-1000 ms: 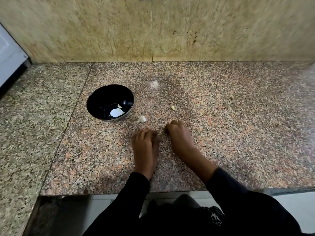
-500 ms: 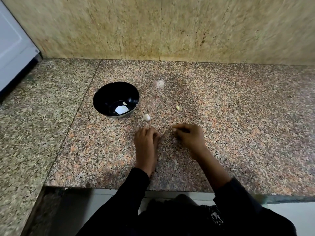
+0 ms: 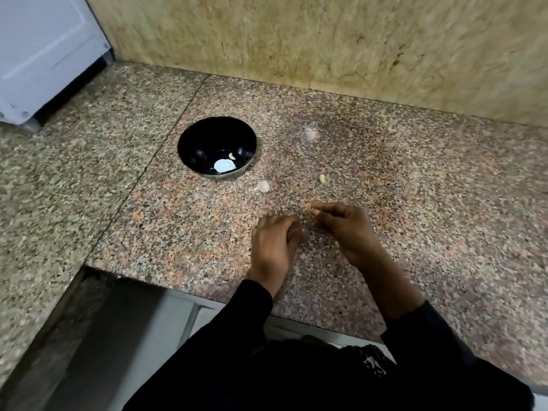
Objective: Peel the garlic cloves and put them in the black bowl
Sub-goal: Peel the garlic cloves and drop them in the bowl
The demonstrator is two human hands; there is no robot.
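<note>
The black bowl (image 3: 189, 143) stands on the speckled granite counter, left of centre, with a small peeled clove (image 3: 231, 156) and a pale glare spot inside. A white unpeeled garlic clove (image 3: 263, 186) lies just right of the bowl. A small yellowish peeled clove (image 3: 322, 179) lies farther right. My left hand (image 3: 274, 241) rests on the counter with its fingers curled down; what is under them is hidden. My right hand (image 3: 344, 223) pinches a small brownish bit of garlic skin (image 3: 310, 208) between thumb and fingertips, just above the counter.
A white appliance (image 3: 44, 48) stands at the back left. The beige stone wall (image 3: 326, 40) runs behind the counter. A faint whitish flake (image 3: 310, 133) lies near the back. The counter's front edge (image 3: 207, 295) drops to a dark recess at lower left.
The view has swung right and tilted, so the bowl and cloves sit farther right in frame. My right hand has lifted away from my left hand, pinching a bit of skin.
</note>
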